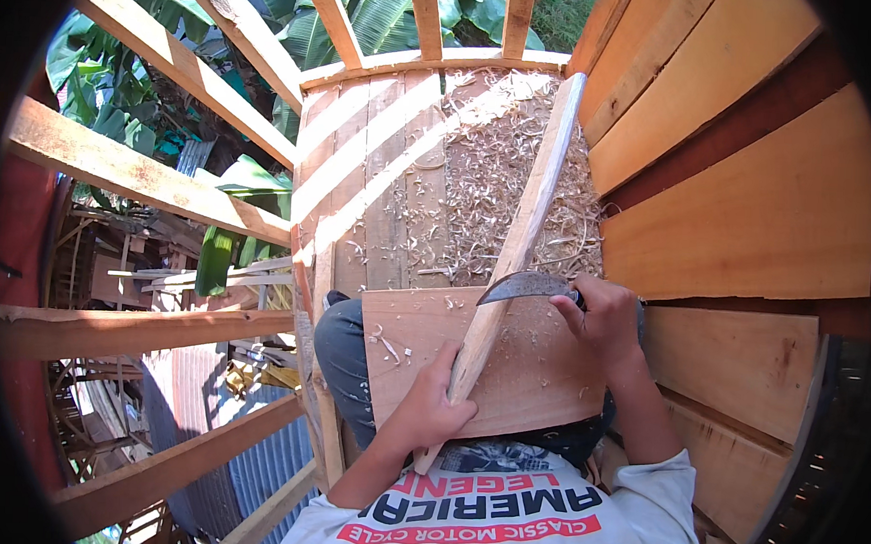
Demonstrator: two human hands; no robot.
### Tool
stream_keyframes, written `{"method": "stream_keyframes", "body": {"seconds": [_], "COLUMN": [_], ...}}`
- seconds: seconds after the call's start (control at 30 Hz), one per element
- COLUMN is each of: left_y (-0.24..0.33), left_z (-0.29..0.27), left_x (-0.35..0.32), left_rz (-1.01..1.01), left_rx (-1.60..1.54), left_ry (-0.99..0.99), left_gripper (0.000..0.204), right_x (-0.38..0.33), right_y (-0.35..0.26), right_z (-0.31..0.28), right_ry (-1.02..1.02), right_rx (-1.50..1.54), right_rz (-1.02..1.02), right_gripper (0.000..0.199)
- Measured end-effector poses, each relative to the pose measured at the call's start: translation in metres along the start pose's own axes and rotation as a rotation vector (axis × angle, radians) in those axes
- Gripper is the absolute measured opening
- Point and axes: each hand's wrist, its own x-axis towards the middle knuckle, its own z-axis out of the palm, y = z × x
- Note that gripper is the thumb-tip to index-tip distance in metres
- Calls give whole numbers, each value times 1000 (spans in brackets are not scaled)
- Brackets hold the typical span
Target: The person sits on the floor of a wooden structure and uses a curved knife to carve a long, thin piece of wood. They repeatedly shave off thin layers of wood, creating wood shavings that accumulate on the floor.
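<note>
A long strip of wood (523, 232) runs from against my shirt up and away to the far right. My left hand (433, 404) is closed round its near part. In my right hand (602, 316) is the handle of a curved sickle (526, 287), whose dark blade lies across the wood strip just beyond my left hand. A flat wooden board (547, 372) rests over my lap under both hands, with a few curled shavings (387, 345) on its left side. My fingers hide most of the sickle's handle.
Wood shavings (516, 169) cover much of the plank floor (352, 202) ahead. Wooden railing bars (160, 181) stand along the left and far sides. A plank wall (744, 216) rises close on the right. Below, beyond the railing, lies a corrugated metal roof (275, 458).
</note>
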Motion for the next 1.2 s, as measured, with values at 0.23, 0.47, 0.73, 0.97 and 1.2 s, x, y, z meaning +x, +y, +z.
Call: {"method": "stream_keyframes", "body": {"seconds": [0.23, 0.47, 0.73, 0.97, 1.2], "left_y": [1, -3, 6, 4, 11], "left_z": [-1, -1, 5, 4, 8], "left_x": [0, -1, -3, -2, -2], "left_rz": [-40, 28, -40, -49, -69], "left_rx": [-27, 1, 5, 10, 12], "left_ry": [-13, -35, -8, 6, 36], "left_gripper": [65, 66, 67, 67, 65], "right_x": [18, 41, 9, 3, 16], "right_y": [11, 42, 20, 11, 16], "right_z": [2, -7, -24, -4, -3], "right_ry": [98, 206, 67, 40, 112], "right_rx": [-159, -191, -41, -132, -186], "right_rz": [-73, 208, 162, 3, -28], "right_gripper": [60, 62, 60, 64, 65]}}
